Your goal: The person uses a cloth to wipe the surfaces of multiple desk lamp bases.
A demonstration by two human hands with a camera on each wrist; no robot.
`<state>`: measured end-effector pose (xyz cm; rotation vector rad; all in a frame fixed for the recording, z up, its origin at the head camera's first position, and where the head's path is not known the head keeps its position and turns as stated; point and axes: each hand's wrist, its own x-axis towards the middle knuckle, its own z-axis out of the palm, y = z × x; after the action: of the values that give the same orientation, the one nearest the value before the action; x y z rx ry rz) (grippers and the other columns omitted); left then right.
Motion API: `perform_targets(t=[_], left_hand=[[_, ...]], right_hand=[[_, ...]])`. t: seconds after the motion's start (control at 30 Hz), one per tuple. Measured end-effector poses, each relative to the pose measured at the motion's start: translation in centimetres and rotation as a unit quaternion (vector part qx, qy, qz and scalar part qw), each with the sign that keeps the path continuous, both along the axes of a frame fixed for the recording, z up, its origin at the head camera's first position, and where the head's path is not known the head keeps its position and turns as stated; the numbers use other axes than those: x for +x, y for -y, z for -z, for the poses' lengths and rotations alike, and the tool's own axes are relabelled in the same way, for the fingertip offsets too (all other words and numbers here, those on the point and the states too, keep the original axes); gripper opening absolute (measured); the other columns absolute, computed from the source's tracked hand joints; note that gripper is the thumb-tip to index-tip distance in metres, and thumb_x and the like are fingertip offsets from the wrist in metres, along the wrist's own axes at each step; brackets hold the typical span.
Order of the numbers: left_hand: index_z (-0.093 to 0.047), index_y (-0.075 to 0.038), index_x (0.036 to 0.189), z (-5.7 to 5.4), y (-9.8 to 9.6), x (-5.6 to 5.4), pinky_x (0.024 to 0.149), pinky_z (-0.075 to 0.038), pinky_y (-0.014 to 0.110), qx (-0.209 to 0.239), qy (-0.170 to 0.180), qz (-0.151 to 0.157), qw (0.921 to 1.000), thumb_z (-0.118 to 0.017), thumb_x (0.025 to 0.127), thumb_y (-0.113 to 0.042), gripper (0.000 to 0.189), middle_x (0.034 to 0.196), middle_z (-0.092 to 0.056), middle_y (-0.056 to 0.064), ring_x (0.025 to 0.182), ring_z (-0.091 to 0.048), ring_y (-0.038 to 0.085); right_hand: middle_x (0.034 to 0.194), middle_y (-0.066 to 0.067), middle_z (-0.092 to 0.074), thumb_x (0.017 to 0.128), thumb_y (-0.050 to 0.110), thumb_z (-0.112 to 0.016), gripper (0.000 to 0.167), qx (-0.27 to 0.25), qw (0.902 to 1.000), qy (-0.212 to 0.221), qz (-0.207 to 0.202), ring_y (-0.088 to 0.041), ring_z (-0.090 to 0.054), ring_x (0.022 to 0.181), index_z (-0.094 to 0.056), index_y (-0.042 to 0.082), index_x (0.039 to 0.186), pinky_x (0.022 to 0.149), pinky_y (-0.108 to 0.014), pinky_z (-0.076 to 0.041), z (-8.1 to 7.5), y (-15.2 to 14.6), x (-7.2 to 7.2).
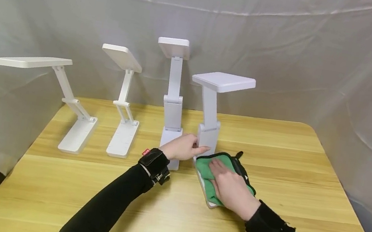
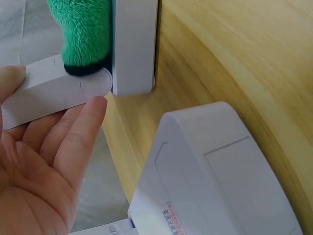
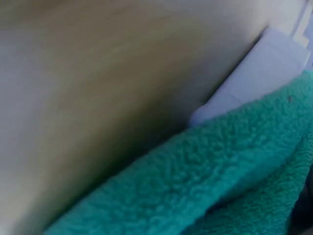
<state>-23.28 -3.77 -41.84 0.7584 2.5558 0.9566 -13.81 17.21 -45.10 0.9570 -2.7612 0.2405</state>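
The rightmost white folding desk lamp (image 1: 210,107) stands with its head raised. My left hand (image 1: 182,146) grips its lower arm, thumb on one side and fingers on the other, as the left wrist view shows. A green plush cloth (image 1: 211,189) with black edging covers most of that lamp's base (image 2: 134,49). My right hand (image 1: 233,188) lies over the cloth and presses it onto the base with fingers extended. Only cloth and part of a white lamp (image 3: 259,73) appear in the right wrist view; the hand is mostly hidden there.
Three more white folding lamps stand to the left: one close beside my left hand (image 1: 175,78), another (image 1: 125,86), and one at far left (image 1: 72,94). They rest on a wooden table (image 1: 168,227). A grey sheet (image 1: 291,47) hangs behind and beside it.
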Motion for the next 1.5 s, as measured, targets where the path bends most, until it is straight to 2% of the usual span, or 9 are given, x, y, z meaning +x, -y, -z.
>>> perform_targets(t=[0.17, 0.33, 0.47, 0.63, 0.77, 0.97, 1.13, 1.3, 1.5], left_hand=[[-0.069, -0.001, 0.123, 0.1, 0.2, 0.0, 0.069, -0.054, 0.021, -0.004, -0.004, -0.007, 1.0, -0.056, 0.103, -0.036, 0.042, 0.115, -0.075, 0.015, 0.08, -0.067, 0.015], [-0.068, -0.002, 0.125, 0.2, 0.2, 0.1, 0.07, -0.054, 0.021, -0.007, 0.0, -0.009, 0.9999, -0.056, 0.103, -0.037, 0.043, 0.115, -0.076, 0.014, 0.08, -0.067, 0.013], [-0.066, -0.002, 0.128, 0.2, 0.0, 0.1, 0.079, -0.059, 0.026, -0.002, 0.007, -0.005, 1.0, -0.056, 0.104, -0.036, 0.043, 0.118, -0.075, 0.015, 0.094, -0.074, 0.02], [-0.067, -0.001, 0.126, 0.1, -0.2, -0.1, 0.08, -0.06, 0.028, 0.0, 0.004, -0.006, 1.0, -0.055, 0.104, -0.037, 0.044, 0.118, -0.074, 0.017, 0.096, -0.074, 0.023], [-0.068, -0.001, 0.125, 0.2, 0.1, -0.1, 0.075, -0.057, 0.024, 0.002, 0.001, -0.01, 0.9999, -0.056, 0.103, -0.037, 0.043, 0.118, -0.075, 0.016, 0.089, -0.071, 0.017], [-0.067, -0.002, 0.126, 0.2, 0.2, 0.2, 0.077, -0.058, 0.026, 0.001, 0.005, -0.014, 0.9999, -0.056, 0.104, -0.036, 0.043, 0.118, -0.075, 0.014, 0.089, -0.07, 0.017], [-0.065, -0.002, 0.13, 0.1, -0.1, 0.1, 0.086, -0.061, 0.031, 0.005, 0.008, -0.012, 0.9999, -0.055, 0.104, -0.036, 0.044, 0.121, -0.074, 0.015, 0.103, -0.074, 0.023], [-0.066, -0.001, 0.128, 0.1, -0.4, -0.1, 0.084, -0.06, 0.031, 0.004, 0.003, -0.011, 0.9999, -0.056, 0.103, -0.037, 0.045, 0.12, -0.074, 0.016, 0.102, -0.074, 0.024], [-0.065, -0.003, 0.129, 0.1, -0.2, 0.0, 0.083, -0.06, 0.03, 0.0, 0.006, -0.015, 0.9999, -0.056, 0.103, -0.037, 0.044, 0.122, -0.073, 0.015, 0.101, -0.073, 0.022]], right_hand=[[0.134, -0.024, -0.065, 0.089, 0.014, -0.075, 0.049, 0.013, 0.9998, -0.011, 0.01, -0.036, -0.065, 0.122, -0.061, -0.008, 0.131, 0.082, -0.042, -0.062, 0.1, -1.4, 1.8], [0.135, -0.024, -0.064, 0.089, 0.01, -0.074, 0.045, 0.019, 0.9992, -0.002, -0.036, -0.035, -0.063, 0.127, -0.063, -0.007, 0.129, 0.099, -0.044, -0.056, -0.1, -0.9, 3.4], [0.14, -0.025, -0.06, 0.091, 0.01, -0.071, 0.047, 0.017, 0.9978, 0.029, -0.058, -0.036, -0.059, 0.132, -0.06, -0.006, 0.134, 0.103, -0.045, -0.054, -0.3, 0.1, 2.1], [0.14, -0.025, -0.06, 0.093, 0.015, -0.07, 0.048, 0.003, 0.9998, 0.022, -0.004, -0.036, -0.06, 0.13, -0.058, -0.006, 0.135, 0.093, -0.046, -0.059, -0.3, -0.2, 0.4], [0.138, -0.025, -0.062, 0.092, 0.015, -0.073, 0.05, 0.006, 0.9995, 0.014, 0.027, -0.037, -0.062, 0.127, -0.059, -0.007, 0.134, 0.09, -0.046, -0.06, -0.1, -1.5, 1.3], [0.136, -0.025, -0.063, 0.087, 0.01, -0.076, 0.049, 0.013, 0.9994, 0.016, -0.028, -0.037, -0.061, 0.128, -0.061, -0.008, 0.131, 0.099, -0.045, -0.056, -0.4, -1.7, 3.8], [0.141, -0.027, -0.059, 0.09, 0.012, -0.073, 0.051, 0.016, 0.9978, 0.028, -0.058, -0.037, -0.058, 0.132, -0.058, -0.007, 0.135, 0.103, -0.045, -0.054, -0.5, -0.1, 2.5], [0.138, -0.026, -0.061, 0.093, 0.015, -0.071, 0.048, 0.003, 0.9999, 0.01, -0.011, -0.037, -0.061, 0.128, -0.059, -0.008, 0.133, 0.095, -0.046, -0.058, -0.5, 0.0, 0.3], [0.137, -0.025, -0.062, 0.091, 0.014, -0.073, 0.049, 0.008, 0.9994, 0.017, 0.028, -0.038, -0.062, 0.126, -0.06, -0.007, 0.133, 0.088, -0.045, -0.06, -0.4, -1.7, 2.0]])
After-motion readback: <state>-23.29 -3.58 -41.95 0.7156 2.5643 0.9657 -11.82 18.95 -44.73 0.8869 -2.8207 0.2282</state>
